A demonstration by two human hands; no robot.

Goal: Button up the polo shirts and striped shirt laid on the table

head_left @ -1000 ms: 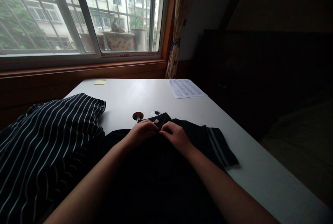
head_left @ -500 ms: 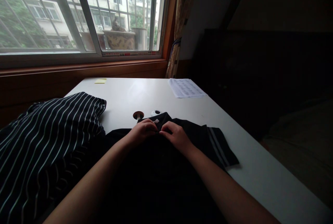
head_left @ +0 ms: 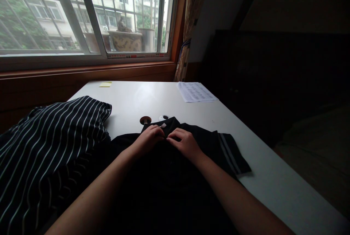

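A black short-sleeved shirt [head_left: 175, 184] lies spread on the white table [head_left: 128, 98], its collar [head_left: 172, 121] toward the window and a small pale label [head_left: 163, 125] inside the neck. Two grey stripes band the sleeve at the right. My left hand [head_left: 150, 137] pinches the shirt at the front of the collar. Close beside it, my right hand [head_left: 184, 142] grips the same spot from the right, thumb and fingers pressed together. Whatever small part sits between the fingertips is too dark to make out.
Dark cloth with white stripes [head_left: 65, 129] is heaped at the left. Behind the collar are a round hole [head_left: 145, 120] in the tabletop and a white round object [head_left: 164, 118]. Printed sheets [head_left: 197, 92] lie at the back right, yellow sticky notes [head_left: 105, 84] at the back left.
My left hand has shifted slightly, and the collar's left side shows a bit more beyond it. Both hands stay at the collar front.
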